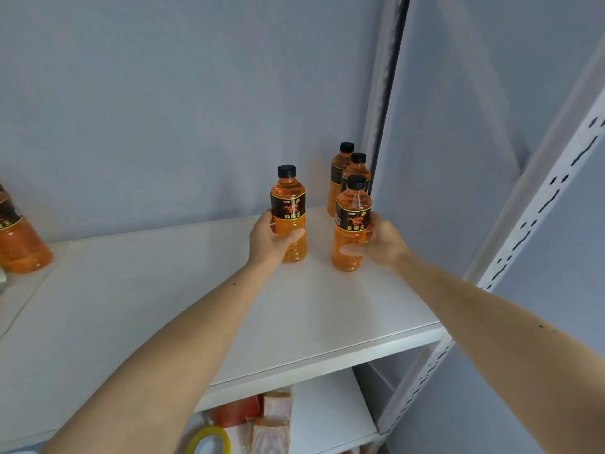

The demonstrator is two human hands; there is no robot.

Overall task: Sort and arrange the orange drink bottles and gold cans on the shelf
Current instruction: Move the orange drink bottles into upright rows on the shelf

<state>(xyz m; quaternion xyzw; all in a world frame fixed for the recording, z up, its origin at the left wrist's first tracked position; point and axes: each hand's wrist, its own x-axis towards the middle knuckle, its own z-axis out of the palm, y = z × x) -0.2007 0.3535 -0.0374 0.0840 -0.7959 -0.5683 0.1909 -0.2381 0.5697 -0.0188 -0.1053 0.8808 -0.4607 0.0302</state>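
My left hand grips an upright orange drink bottle with a black cap and dark label, standing on the white shelf. My right hand grips a second orange bottle a little to the right, also upright on the shelf. Behind it, two more orange bottles stand in a line toward the back right corner. Another orange bottle stands at the far left edge, partly cut off. No gold cans are in view.
A grey wall backs the shelf. A white perforated upright rises at the right. On the lower shelf lie packaged goods and a yellow tape roll.
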